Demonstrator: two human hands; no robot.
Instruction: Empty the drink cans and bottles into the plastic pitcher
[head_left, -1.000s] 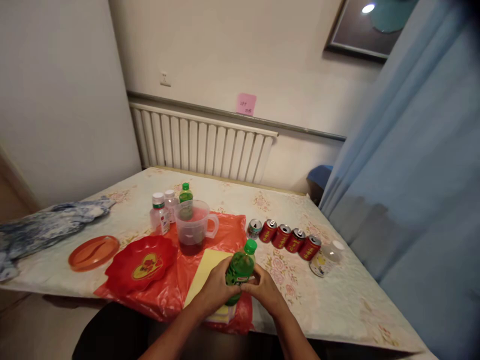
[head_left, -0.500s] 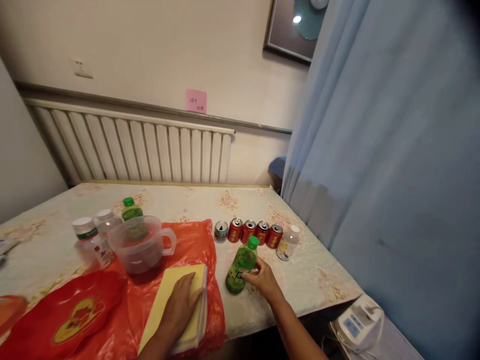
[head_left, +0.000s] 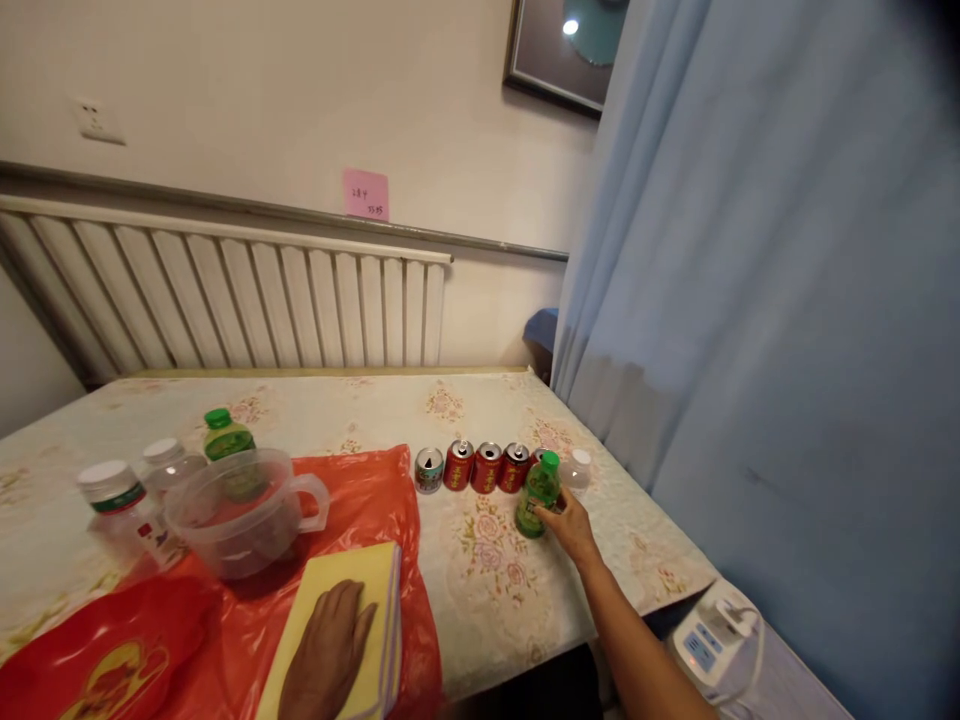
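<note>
My right hand (head_left: 568, 522) grips a small green bottle (head_left: 537, 494) with a green cap, upright on the table just in front of the right end of a row of drink cans (head_left: 487, 466). A clear bottle with a white cap (head_left: 576, 468) lies beyond it. My left hand (head_left: 324, 648) rests flat, fingers spread, on a yellow notebook (head_left: 352, 600) that lies on a red plastic bag (head_left: 375, 500).
A clear measuring jug (head_left: 244, 510) holds dark liquid, with another green bottle (head_left: 225, 440) and two white-capped bottles (head_left: 124, 505) behind it. A red dish (head_left: 112, 660) is at lower left. A radiator (head_left: 225, 300) and a blue curtain (head_left: 750, 300) bound the floral-clothed table (head_left: 495, 570). A white device (head_left: 712, 640) sits below the table's corner.
My right hand carried the green bottle from the notebook rightward to the end of the can row. My left hand let go of it and settled flat on the notebook. The view turned right.
</note>
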